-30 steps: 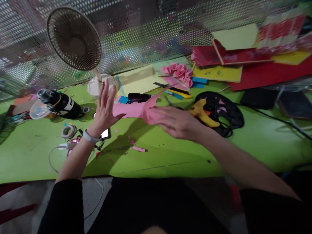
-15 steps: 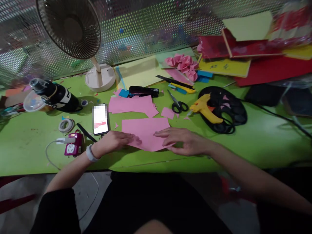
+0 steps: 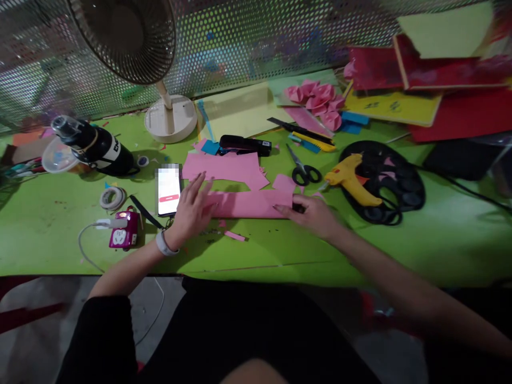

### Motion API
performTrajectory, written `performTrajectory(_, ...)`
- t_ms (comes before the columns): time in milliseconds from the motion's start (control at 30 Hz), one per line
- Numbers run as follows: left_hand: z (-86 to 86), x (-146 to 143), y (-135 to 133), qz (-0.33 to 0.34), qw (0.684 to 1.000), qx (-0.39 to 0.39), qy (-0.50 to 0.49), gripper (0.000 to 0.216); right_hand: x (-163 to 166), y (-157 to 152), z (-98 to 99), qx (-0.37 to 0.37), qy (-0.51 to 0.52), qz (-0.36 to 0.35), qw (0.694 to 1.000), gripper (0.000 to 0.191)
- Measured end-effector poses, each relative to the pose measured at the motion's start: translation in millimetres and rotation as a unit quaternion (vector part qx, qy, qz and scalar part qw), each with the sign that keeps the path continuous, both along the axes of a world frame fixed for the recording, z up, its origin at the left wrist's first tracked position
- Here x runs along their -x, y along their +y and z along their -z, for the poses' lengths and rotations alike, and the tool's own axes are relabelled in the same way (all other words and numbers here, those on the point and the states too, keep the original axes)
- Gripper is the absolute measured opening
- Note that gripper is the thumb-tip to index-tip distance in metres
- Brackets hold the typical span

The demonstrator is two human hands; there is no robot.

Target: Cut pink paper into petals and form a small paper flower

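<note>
A sheet of pink paper [image 3: 248, 205] lies folded into a long strip on the green table, its folded edge toward me. My left hand [image 3: 192, 210] rests on the strip's left end, fingers spread and pointing away from me. At the right end my right hand [image 3: 314, 214] pinches the paper's edge between thumb and fingers. Just beyond the strip lie a larger pink paper piece [image 3: 224, 166] with a notched edge and a small pink square [image 3: 284, 183]. A narrow pink scrap [image 3: 235, 236] is on the table nearer to me.
Scissors [image 3: 303, 169], a yellow glue gun [image 3: 352, 178] on a black palette [image 3: 412, 186], and a stapler [image 3: 246, 144] lie beyond my hands. To the left are a phone [image 3: 168, 192], a tape roll [image 3: 112, 198], a purple plug adapter [image 3: 123, 230], a bottle [image 3: 100, 149] and a fan [image 3: 170, 120].
The pink sheet has gone from a wide, mostly flat piece to a narrow folded strip. My left hand has moved away from me with its fingers spread; my right hand now grips the right end.
</note>
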State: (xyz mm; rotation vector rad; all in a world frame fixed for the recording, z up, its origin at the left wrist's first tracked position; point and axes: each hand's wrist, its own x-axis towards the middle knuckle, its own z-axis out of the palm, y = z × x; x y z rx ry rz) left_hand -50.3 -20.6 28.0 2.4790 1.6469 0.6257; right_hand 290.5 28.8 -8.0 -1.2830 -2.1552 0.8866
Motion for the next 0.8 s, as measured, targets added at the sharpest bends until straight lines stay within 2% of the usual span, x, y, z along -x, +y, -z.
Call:
performTrajectory(33, 0.1, -8, -4, 0.022, 0.998, -0.032, 0.042, 0.073, 0, -1, 0.8, -0.009, -0.002, 0.000, 1.000, 0.046)
performTrajectory(133, 2.8, -33, -16, 0.143, 0.983, -0.022, 0.116, 0.086, -1, -5, 3.1, -0.033, -0.018, 0.006, 0.999, 0.045)
performTrajectory(233, 11.9, -52, -22, 0.170, 0.979, -0.002, 0.109, 0.103, -3, -7, 5.6, -0.047, -0.023, 0.015, 0.999, 0.041)
performTrajectory(333, 20.0, -58, -17, 0.187, 0.976, 0.016, 0.110, 0.109, -5, -10, 3.9, -0.077, -0.024, 0.047, 0.996, 0.041)
performTrajectory(433, 20.6, -56, -9, 0.199, 0.971, 0.035, 0.126, 0.110, -4, -14, -2.8, -0.191, -0.055, 0.092, 0.976, 0.065)
performTrajectory(467, 19.8, -55, -7, 0.201, 0.970, 0.040, 0.130, 0.109, -2, -17, -4.6, -0.235, -0.071, 0.073, 0.967, 0.071)
performTrajectory(533, 18.2, -54, -5, 0.207, 0.968, 0.049, 0.132, 0.109, 3, -23, -5.6, -0.291, -0.104, -0.026, 0.951, 0.076)
performTrajectory(600, 18.1, -53, -3, 0.217, 0.966, 0.051, 0.130, 0.110, 8, -29, -2.5, -0.304, -0.123, -0.130, 0.936, 0.075)
performTrajectory(633, 18.7, -52, -2, 0.223, 0.965, 0.050, 0.129, 0.109, 10, -31, 0.1, -0.304, -0.127, -0.161, 0.930, 0.075)
performTrajectory(800, 24.3, -52, 1, 0.229, 0.964, 0.056, 0.126, 0.107, 12, -34, 10.4, -0.297, -0.132, -0.181, 0.928, 0.075)
